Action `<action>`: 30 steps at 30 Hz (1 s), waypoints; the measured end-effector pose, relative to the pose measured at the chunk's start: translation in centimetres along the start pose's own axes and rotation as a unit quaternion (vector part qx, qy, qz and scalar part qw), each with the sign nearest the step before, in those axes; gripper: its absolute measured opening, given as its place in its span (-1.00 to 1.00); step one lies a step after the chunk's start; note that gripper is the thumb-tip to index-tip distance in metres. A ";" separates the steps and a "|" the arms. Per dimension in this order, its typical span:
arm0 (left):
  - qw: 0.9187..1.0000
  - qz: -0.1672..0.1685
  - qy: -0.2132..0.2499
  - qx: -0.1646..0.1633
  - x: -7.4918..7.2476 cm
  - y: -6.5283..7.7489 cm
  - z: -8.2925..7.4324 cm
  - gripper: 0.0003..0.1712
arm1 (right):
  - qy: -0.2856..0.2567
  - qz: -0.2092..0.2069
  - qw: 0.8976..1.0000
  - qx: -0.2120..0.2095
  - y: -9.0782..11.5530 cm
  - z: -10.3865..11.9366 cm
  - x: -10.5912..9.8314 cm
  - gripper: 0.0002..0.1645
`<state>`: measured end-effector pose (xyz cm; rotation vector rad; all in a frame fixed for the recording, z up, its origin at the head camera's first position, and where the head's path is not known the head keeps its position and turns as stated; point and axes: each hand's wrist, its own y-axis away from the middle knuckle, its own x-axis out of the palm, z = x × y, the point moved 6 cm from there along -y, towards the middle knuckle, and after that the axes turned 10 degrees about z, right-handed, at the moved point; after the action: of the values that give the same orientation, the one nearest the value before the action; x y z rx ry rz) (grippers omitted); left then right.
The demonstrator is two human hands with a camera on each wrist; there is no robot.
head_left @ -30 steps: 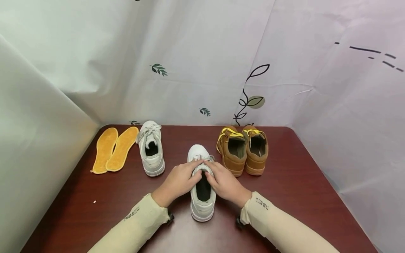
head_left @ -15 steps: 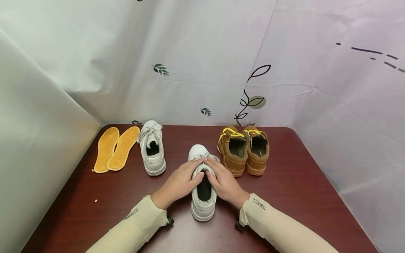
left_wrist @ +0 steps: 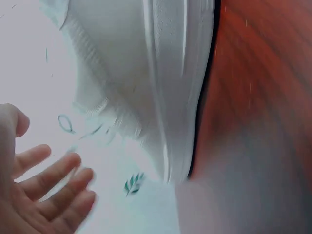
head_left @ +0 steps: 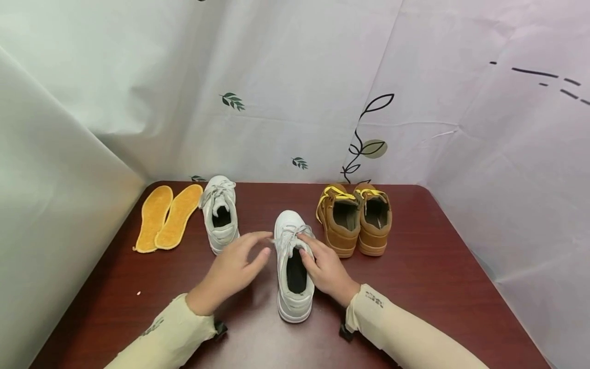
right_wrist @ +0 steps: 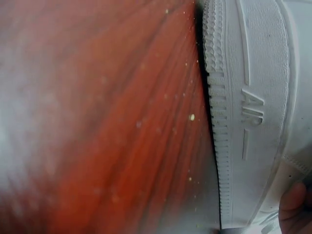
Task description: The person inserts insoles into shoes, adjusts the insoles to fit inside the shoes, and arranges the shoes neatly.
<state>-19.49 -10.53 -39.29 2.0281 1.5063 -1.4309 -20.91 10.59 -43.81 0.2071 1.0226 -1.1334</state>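
The nearer white shoe [head_left: 295, 305] stands upright on the table [head_left: 428, 266], toe pointing away. The left hand [head_left: 229, 271], fingers spread, is just beside it. The right hand [head_left: 329, 269] rests on it; I cannot tell whether it pinches.

White low-top lace-up sneaker [head_left: 295, 271], flat on its sole
It stands upright near the middle of the dark red table [head_left: 415, 271], toe pointing far and slightly left, heel near. Its opening shows a dark interior; pale laces [head_left: 291, 231] cross its far part, spilling past the left edge. Raised "AIR" lettering [right_wrist: 252, 107] marks the thick sole's right side.
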 end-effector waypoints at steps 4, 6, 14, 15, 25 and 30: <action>0.996 -0.084 -0.023 -0.013 -3.6 1.1 2.3 -0.72 | 0.000 -0.003 1.000 0.004 0.0 0.2 0.1 -0.51; 0.992 -0.115 -0.033 -0.034 -5.3 1.3 4.4 -0.75 | -0.001 -0.003 1.000 0.003 0.0 0.3 0.1 -0.52; 0.977 -0.010 -0.070 -0.203 -8.0 2.5 15.2 -0.55 | 0.002 0.011 1.000 0.015 0.1 0.0 0.1 -0.51; 0.973 0.015 -0.078 -0.215 -7.9 2.7 16.1 -0.50 | 0.001 0.014 1.000 0.017 0.1 0.0 0.1 -0.51; 0.942 0.205 -0.139 -0.226 -5.0 3.7 18.4 -0.33 | 0.001 0.026 0.999 0.021 0.0 0.0 0.2 -0.50; 0.941 0.198 -0.148 -0.230 -5.1 3.7 17.7 -0.34 | 0.003 0.028 0.999 0.026 0.0 0.0 0.1 -0.49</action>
<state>-26.24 -27.08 -45.18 1.6226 1.0969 -1.0439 -20.88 10.53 -43.88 0.2795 0.9874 -1.1094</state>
